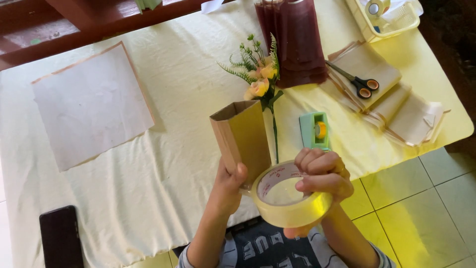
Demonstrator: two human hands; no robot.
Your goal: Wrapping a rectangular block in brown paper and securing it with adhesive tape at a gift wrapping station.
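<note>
My left hand point(228, 186) grips a folded brown paper piece point(241, 139), held upright like a bag over the table edge. My right hand point(321, 174) holds a wide roll of clear packing tape point(287, 198) right beside the paper's lower corner, fingers hooked through the roll's core. Behind the paper lies an artificial flower sprig point(259, 74) with yellow-orange blooms and green leaves.
A green tape dispenser point(315, 130) sits near the flower stem. Scissors point(359, 83) rest on stacked paper sheets point(396, 109) at the right. A dark red wrapping stack point(295, 39), a yellow basket point(386, 20), a large paper sheet point(91, 106) and a black phone point(60, 237) lie on the cream tablecloth point(163, 188).
</note>
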